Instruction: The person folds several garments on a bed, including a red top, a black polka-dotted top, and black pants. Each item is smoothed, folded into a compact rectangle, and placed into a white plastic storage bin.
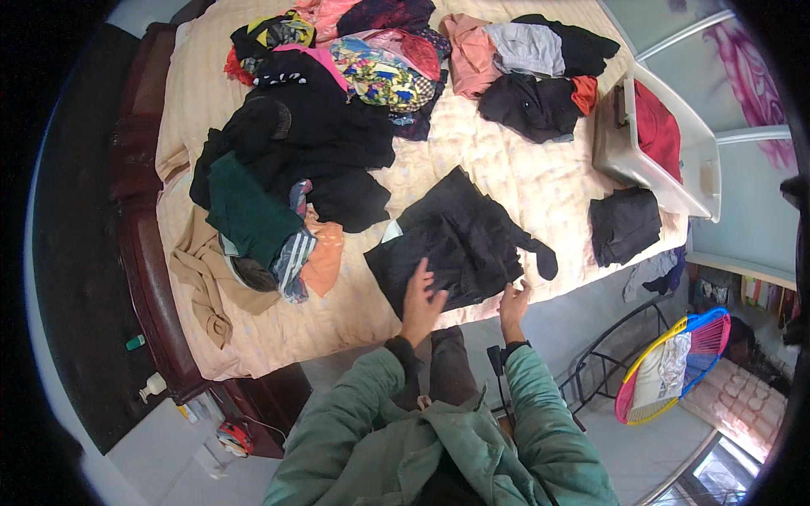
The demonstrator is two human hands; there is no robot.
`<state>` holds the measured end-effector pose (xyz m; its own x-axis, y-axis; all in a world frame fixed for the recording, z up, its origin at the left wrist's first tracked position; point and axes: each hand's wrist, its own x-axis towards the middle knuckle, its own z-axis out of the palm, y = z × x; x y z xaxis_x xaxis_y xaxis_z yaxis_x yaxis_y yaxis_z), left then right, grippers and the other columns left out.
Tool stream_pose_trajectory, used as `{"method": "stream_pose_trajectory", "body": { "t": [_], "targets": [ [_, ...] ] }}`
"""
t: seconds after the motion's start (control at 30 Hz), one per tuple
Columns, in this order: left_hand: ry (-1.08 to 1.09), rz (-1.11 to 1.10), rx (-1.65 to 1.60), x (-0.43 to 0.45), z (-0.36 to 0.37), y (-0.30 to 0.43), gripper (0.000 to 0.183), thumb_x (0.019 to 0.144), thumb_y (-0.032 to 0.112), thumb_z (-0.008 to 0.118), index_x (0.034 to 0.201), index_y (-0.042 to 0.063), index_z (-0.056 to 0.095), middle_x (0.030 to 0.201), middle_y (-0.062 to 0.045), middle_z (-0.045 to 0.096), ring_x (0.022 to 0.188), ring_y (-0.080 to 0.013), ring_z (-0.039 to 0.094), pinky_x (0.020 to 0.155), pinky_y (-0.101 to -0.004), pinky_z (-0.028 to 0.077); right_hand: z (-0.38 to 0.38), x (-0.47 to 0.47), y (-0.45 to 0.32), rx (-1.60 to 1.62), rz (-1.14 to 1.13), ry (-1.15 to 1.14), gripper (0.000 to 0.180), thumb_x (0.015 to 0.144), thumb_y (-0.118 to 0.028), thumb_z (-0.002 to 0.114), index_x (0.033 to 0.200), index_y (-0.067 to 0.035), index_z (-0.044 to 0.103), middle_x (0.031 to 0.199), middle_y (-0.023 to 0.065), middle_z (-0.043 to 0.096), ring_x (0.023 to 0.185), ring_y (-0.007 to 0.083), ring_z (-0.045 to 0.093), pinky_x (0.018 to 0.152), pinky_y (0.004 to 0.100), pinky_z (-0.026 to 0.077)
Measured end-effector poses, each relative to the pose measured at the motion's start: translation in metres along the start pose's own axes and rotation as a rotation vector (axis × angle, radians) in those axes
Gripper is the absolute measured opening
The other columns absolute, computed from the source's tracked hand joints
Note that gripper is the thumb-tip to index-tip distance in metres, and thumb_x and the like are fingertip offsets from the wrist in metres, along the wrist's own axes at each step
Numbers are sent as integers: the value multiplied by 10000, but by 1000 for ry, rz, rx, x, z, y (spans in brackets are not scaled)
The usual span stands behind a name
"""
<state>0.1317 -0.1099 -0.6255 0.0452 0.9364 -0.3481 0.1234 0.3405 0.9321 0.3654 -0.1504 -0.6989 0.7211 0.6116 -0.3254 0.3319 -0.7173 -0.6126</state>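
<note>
A black garment [452, 240] lies spread near the front edge of the bed, with a pale tag at its upper left and one narrow part sticking out to the right. Over its lower left part is my left hand [424, 303], fingers apart and holding nothing. My right hand [514, 303] is at the garment's lower right corner, thumb and fingers close to its edge; whether they pinch the cloth cannot be told. To the left lie a dark green garment [250, 209], a beige one [202, 272] and an orange one [324, 253]. A folded black garment [625, 226] lies at the right.
Large heaps of black clothes [304, 139] and patterned clothes [380, 69] cover the upper left of the bed [354, 329]. More clothes [528, 104] lie at the upper right. A plastic bin [696, 152] holds a red garment [657, 129]. A colourful corded chair [702, 329] stands at the lower right.
</note>
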Motion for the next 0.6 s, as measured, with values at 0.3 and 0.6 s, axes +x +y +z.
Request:
{"method": "stream_pose_trajectory", "body": {
  "t": [0.3, 0.6],
  "targets": [
    [326, -246, 473, 38, -105, -100, 666, 839, 244, 760, 1359, -38, 455, 1125, -196, 604, 1035, -326, 591, 939, -388, 473, 2, -45, -66, -4, -625, -172, 445, 838, -102, 672, 1265, -62, 554, 1149, 156, 593, 1051, 332, 575, 924, 398, 464],
    [274, -413, -75, 21, -63, -130, 643, 800, 327, 831, 1237, -79, 591, 1189, -166, 663, 1033, -265, 635, 908, -357, 491, 49, -54, -116, -353, -642, -224, 662, 826, -267, 716, 1411, -102, 453, 1375, 162, 501, 1214, 362, 505, 1019, 456, 402]
  ]
}}
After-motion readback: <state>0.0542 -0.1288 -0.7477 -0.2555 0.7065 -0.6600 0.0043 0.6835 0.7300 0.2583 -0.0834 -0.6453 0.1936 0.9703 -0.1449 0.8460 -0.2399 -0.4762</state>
